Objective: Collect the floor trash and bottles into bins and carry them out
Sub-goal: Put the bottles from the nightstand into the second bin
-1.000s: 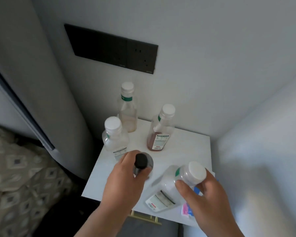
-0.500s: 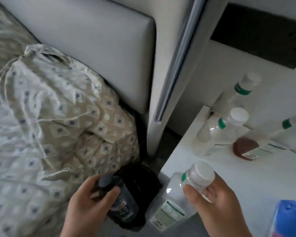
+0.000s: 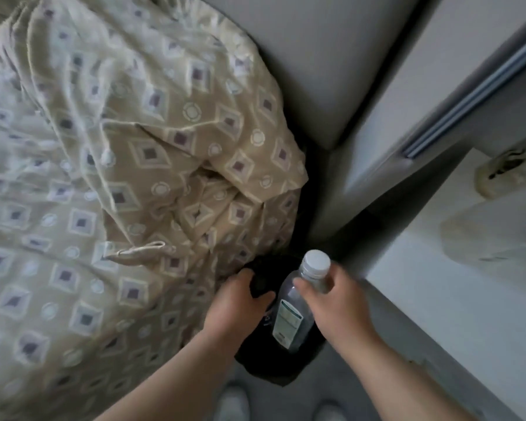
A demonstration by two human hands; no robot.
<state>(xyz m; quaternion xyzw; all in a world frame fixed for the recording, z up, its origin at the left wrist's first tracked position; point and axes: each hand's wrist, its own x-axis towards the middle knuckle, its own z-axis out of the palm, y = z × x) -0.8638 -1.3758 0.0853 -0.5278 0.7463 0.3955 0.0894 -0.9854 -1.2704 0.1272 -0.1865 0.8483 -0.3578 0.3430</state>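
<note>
"Since the clear bottle (image 3: 295, 305) had been over the nightstand a second earlier, where was it by then?"

"Off the top and over the black bin (image 3: 271, 363), which stood just past two pale shoes (image 3: 234, 402). The right hand (image 3: 337, 302) pinched it round the neck, under the ribbed white cap. The body hung tilted below that grip, its base apparently inside the bin's mouth."

"And the left hand (image 3: 237, 302)?"

"Across the bottle from that grip, fingers curled over something black. Half a second before, it had carried a small dark bottle there. Whether it now held that or the bin's liner, I could not tell."

"What did that mean for the job?"

"Two bottles had left the table, and one looked ready to drop in. Others were left behind."

"Materials?"

"The bottle was thin, smooth, clear plastic with rounded shoulders and a paper label, seemingly empty and so light. The bin looked soft, matt and shapeless, probably bag-lined. Left of the grip lay a crumpled quilt (image 3: 134, 177), beige with printed diamonds, reaching the bin's edge. Right of it was the white nightstand (image 3: 453, 314), flat and hard-edged. Beyond stood a padded grey headboard (image 3: 316, 71), and furthest right some pale bottles (image 3: 495, 177), too blurred to describe."
</note>
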